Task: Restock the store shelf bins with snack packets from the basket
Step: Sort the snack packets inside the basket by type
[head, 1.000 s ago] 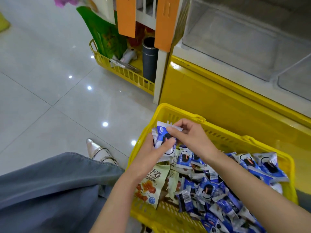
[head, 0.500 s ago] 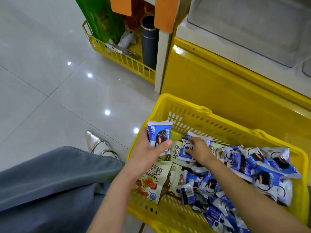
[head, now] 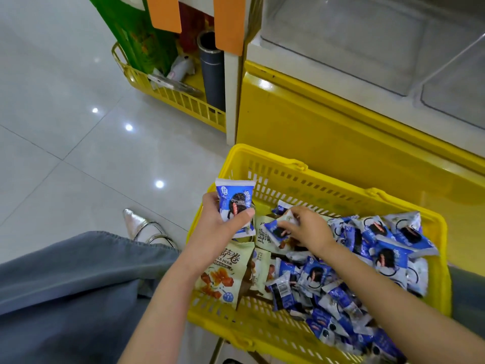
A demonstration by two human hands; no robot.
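Blue-and-white film packet (head: 236, 203) gripped upright in left hand (head: 217, 227): thumb pressed across the front low down, fingers (head: 210, 199) curled behind the left edge. Long axis near vertical, crimped seal uppermost, printed face toward the camera. Held over the near-left corner of the basket (head: 341, 179), just left of the right fingertips.

Right hand (head: 311, 229) down in the heap, fingers curled round a second packet (head: 274, 229). Lying tilted, long axis slanting down to the right, far end hidden under the fingers.

Handling, as judged: light, soft, puffed film; slippery and crinkly; contents probably crushable. Best taken across the flat faces at mid-body, or by a crimped end, with a light pinch and no squeeze.

Loose packets (head: 388, 248) piled right of and below the right fingers. Clear bins (head: 341, 43) well above and beyond both hands.
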